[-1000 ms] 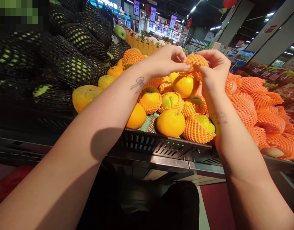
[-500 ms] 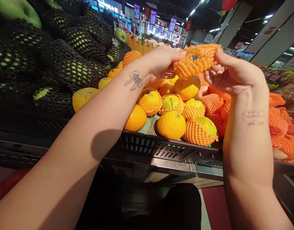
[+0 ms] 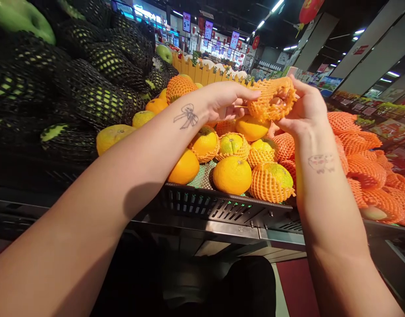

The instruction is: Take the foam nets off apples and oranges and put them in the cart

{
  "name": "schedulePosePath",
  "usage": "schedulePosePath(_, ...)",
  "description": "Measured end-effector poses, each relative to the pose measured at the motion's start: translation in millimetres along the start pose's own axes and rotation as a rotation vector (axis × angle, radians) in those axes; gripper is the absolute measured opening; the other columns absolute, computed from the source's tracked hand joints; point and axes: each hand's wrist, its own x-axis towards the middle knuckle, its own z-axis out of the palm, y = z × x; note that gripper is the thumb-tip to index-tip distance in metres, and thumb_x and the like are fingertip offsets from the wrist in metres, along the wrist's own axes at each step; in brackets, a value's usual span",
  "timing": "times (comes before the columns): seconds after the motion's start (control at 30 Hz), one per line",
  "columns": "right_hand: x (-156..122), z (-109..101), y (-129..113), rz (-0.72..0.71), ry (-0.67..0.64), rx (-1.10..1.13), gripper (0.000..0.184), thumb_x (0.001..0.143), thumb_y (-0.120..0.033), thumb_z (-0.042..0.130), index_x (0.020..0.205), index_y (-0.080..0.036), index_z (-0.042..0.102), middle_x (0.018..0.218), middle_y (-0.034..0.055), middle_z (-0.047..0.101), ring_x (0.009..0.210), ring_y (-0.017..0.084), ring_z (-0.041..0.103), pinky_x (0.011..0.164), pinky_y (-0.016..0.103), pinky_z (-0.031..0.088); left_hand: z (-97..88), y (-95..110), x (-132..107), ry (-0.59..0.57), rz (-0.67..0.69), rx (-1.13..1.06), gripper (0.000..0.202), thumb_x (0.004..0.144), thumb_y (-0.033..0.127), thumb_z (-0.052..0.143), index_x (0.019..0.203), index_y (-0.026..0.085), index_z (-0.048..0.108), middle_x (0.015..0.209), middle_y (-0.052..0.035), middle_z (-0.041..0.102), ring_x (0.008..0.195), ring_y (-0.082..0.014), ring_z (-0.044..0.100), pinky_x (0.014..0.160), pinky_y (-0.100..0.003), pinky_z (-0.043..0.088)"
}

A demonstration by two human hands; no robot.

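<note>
An orange foam fruit net is stretched between my hands above the pile of oranges, its open mouth turned toward the right and me. My left hand pinches its left side, thumb on top and fingers beneath. On the right side, my right hand grips the rim of the net, with some fingers hidden behind or inside it. I see no fruit through the opening. Just below lies a bare orange. Closer to me are another bare orange and a greenish-yellow orange in a net.
A black slatted crate holds the oranges along a metal shelf edge. Dark-netted green fruit is heaped on the left. Fruit in red-orange nets is piled on the right. A yellow picket fence stands behind.
My right hand has moved left and turned, closer to my left hand. The net has come down a little, and its opening now shows.
</note>
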Motion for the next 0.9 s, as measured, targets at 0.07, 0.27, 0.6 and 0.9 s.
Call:
schedulePosePath(0.07, 1.3, 2.1, 2.7, -0.049, -0.007, 0.139, 0.03, 0.105, -0.032, 0.039, 0.081, -0.027, 0.057, 0.094, 0.0048, 0.073, 0.115, 0.018, 0.066, 0.094, 0.034, 0.06, 1.4, -0.2, -1.8, 0.012, 0.045, 0.041, 0.009, 0.094, 0.011, 0.062, 0.097, 0.015, 0.07, 0.097, -0.008, 0.074, 0.109, -0.0197, 0.064, 0.087, -0.023, 0.05)
schedulePosePath(0.27, -6.8, 3.4, -1.9, -0.221, -0.12, 0.121, 0.045, 0.107, -0.043, 0.025, 0.103, -0.033, 0.069, 0.124, -0.0027, 0.074, 0.14, 0.016, 0.053, 0.103, 0.032, 0.056, 7.9, 6.0, -10.5, -0.054, 0.188, -0.055, 0.026, 0.103, 0.008, 0.046, 0.125, 0.013, 0.06, 0.115, -0.006, 0.073, 0.124, -0.0178, 0.063, 0.102, -0.024, 0.047)
schedulePosePath(0.6, -10.0, 12.6, 3.8, -0.18, -0.151, 0.172, 0.03, 0.106, -0.048, 0.04, 0.118, -0.033, 0.064, 0.14, -0.0032, 0.067, 0.135, 0.018, 0.057, 0.102, 0.032, 0.056, 3.0, 6.0, -6.2, 0.094, 0.36, 0.114, 0.04, 0.093, 0.001, 0.053, 0.125, 0.021, 0.065, 0.105, 0.0015, 0.076, 0.128, -0.0192, 0.059, 0.099, -0.021, 0.046)
schedulePosePath(0.9, -4.5, 2.4, -3.3, -0.131, -0.017, 0.012, 0.029, 0.106, -0.027, 0.035, 0.094, -0.026, 0.062, 0.113, 0.0035, 0.073, 0.114, 0.017, 0.066, 0.086, 0.029, 0.059, 5.9, 10.4, -10.3, 0.018, 0.107, -0.145, 0.025, 0.096, 0.008, 0.041, 0.081, 0.018, 0.058, 0.067, -0.0009, 0.06, 0.065, -0.0087, 0.057, 0.069, -0.018, 0.049)
